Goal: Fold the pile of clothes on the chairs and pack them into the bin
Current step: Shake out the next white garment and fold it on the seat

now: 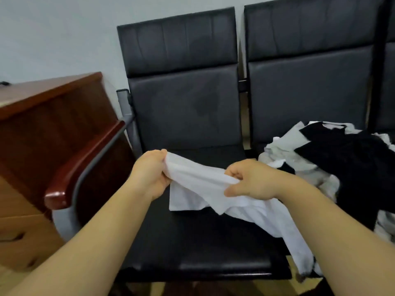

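Left hand point(149, 171) and right hand point(250, 180) each pinch white garment point(198, 178); advise pulling edge taut, laying flat on chair seat point(192, 242), then folding.

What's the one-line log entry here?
left hand grips white fabric garment; right hand grips it; black-and-white clothes pile on adjacent black chair

Two hands: left hand point(149, 174) and right hand point(252, 180). One white garment point(198, 189), one pile of clothes point(342, 159). Two black chairs in full — left chair point(181, 107), right chair point(310, 92) — plus a sliver of a third chair point(389, 82). One wooden desk point(42, 107), one cardboard box point(21, 238).
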A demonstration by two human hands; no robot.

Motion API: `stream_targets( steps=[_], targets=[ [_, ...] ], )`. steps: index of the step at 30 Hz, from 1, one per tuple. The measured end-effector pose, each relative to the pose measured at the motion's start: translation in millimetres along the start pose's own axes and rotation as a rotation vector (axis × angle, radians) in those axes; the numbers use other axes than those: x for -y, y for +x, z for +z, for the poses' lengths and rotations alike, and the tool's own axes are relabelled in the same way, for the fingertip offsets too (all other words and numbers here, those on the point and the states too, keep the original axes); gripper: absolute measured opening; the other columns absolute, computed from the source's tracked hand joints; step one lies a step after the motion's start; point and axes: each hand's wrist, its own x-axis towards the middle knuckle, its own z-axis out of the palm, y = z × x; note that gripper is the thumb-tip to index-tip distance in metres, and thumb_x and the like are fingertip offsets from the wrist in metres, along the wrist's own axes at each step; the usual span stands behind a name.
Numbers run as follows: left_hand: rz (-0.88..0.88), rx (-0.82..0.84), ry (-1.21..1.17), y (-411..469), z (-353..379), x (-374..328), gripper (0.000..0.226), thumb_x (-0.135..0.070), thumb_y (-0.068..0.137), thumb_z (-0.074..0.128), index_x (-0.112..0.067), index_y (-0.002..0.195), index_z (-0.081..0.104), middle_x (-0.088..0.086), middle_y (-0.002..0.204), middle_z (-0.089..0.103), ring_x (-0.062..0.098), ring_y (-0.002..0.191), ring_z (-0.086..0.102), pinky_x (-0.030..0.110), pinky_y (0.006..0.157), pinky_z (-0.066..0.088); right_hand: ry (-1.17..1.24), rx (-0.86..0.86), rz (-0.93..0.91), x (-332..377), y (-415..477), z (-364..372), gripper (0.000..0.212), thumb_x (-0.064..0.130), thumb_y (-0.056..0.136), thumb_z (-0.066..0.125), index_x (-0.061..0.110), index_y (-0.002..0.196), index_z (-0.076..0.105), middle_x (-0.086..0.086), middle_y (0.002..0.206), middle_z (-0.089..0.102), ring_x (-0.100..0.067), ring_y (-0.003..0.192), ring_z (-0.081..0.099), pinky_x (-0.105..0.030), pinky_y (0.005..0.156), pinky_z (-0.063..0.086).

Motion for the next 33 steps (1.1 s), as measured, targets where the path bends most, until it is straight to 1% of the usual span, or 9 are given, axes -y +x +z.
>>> stream_targets(
  steps=[5, 8, 13, 15, 18, 20, 24, 29, 33],
  targets=[
    [-0.163, -0.169, 0.215, 31, -64, 43, 0.011, -0.011, 0.103, 0.057, -0.009, 0.094, 0.064, 0.011, 0.093, 0.064, 0.024, 0.088, 0.064, 0.035, 0.065, 0.055, -0.172, 0.171, 0.053, -1, 35, 51, 0.042, 0.033, 0.088, 0.073, 0.022, 0.065, 0.040, 0.009, 0.065, 0.038, -0.009, 0.058, 0.037, -0.025, 0.057, 0.034],
    [-0.229, -0.064, 0.468, 46, -87, 65, 0.011, -0.011, 0.097, 0.059, -0.008, 0.091, 0.068, 0.013, 0.096, 0.069, 0.025, 0.085, 0.068, 0.034, 0.063, 0.059, -0.194, 0.210, 0.116, -6, 48, 66, 0.029, 0.035, 0.092, 0.070, 0.023, 0.072, 0.053, 0.009, 0.072, 0.050, -0.011, 0.065, 0.047, -0.025, 0.062, 0.041],
    [-0.026, -0.003, 0.941, 45, -81, 68, 0.028, -0.041, 0.094, 0.064, -0.025, 0.114, 0.053, -0.004, 0.119, 0.051, 0.017, 0.093, 0.059, 0.032, 0.073, 0.051, -0.077, 0.213, 0.188, -3, 56, 69, 0.008, 0.038, 0.090, 0.072, 0.038, 0.098, 0.071, 0.010, 0.101, 0.069, -0.016, 0.095, 0.066, -0.031, 0.087, 0.055],
    [0.117, 0.053, 1.130, 37, -74, 68, 0.037, -0.051, 0.095, 0.061, -0.035, 0.125, 0.046, -0.008, 0.125, 0.032, 0.015, 0.105, 0.049, 0.030, 0.078, 0.046, 0.035, 0.194, 0.223, -1, 58, 68, 0.016, 0.036, 0.090, 0.074, 0.038, 0.106, 0.071, 0.005, 0.106, 0.070, -0.010, 0.091, 0.063, -0.023, 0.081, 0.051],
    [0.367, 0.075, 1.275, 21, -65, 64, 0.028, -0.054, 0.092, 0.062, -0.039, 0.114, 0.053, -0.011, 0.125, 0.030, 0.013, 0.114, 0.033, 0.032, 0.090, 0.042, 0.296, 0.174, 0.277, 4, 59, 63, 0.025, 0.024, 0.094, 0.071, 0.033, 0.117, 0.069, 0.000, 0.106, 0.069, -0.009, 0.089, 0.060, -0.019, 0.075, 0.047],
    [0.430, 0.153, 1.225, 14, -60, 67, 0.018, -0.049, 0.092, 0.066, -0.036, 0.102, 0.059, -0.013, 0.117, 0.044, 0.011, 0.109, 0.044, 0.026, 0.085, 0.042, 0.547, 0.177, 0.290, 5, 61, 58, 0.029, 0.013, 0.097, 0.066, 0.025, 0.123, 0.067, -0.007, 0.115, 0.072, -0.014, 0.101, 0.068, -0.025, 0.084, 0.054],
    [0.262, 0.474, 0.977, 0, -51, 85, 0.016, -0.047, 0.088, 0.072, -0.034, 0.094, 0.064, -0.014, 0.094, 0.068, 0.004, 0.086, 0.064, 0.028, 0.080, 0.055, 0.875, 0.096, 0.304, 4, 61, 53, 0.030, 0.003, 0.098, 0.060, 0.016, 0.124, 0.068, -0.021, 0.117, 0.073, -0.033, 0.112, 0.071, -0.044, 0.100, 0.055],
    [0.283, 0.499, 0.880, -4, -39, 93, 0.017, -0.034, 0.091, 0.073, -0.025, 0.080, 0.062, -0.009, 0.073, 0.062, 0.009, 0.067, 0.055, 0.035, 0.069, 0.051, 0.921, 0.074, 0.296, 2, 55, 51, 0.029, 0.003, 0.098, 0.062, 0.014, 0.124, 0.067, -0.023, 0.119, 0.072, -0.036, 0.112, 0.071, -0.048, 0.099, 0.056],
    [0.115, 0.578, 0.701, -2, -38, 77, 0.024, -0.029, 0.087, 0.069, -0.005, 0.087, 0.066, 0.010, 0.077, 0.067, 0.019, 0.073, 0.059, 0.041, 0.073, 0.052, 0.739, 0.050, 0.291, -2, 52, 50, 0.025, 0.014, 0.094, 0.070, 0.021, 0.118, 0.068, -0.014, 0.116, 0.071, -0.027, 0.106, 0.070, -0.040, 0.089, 0.056]
  ],
)
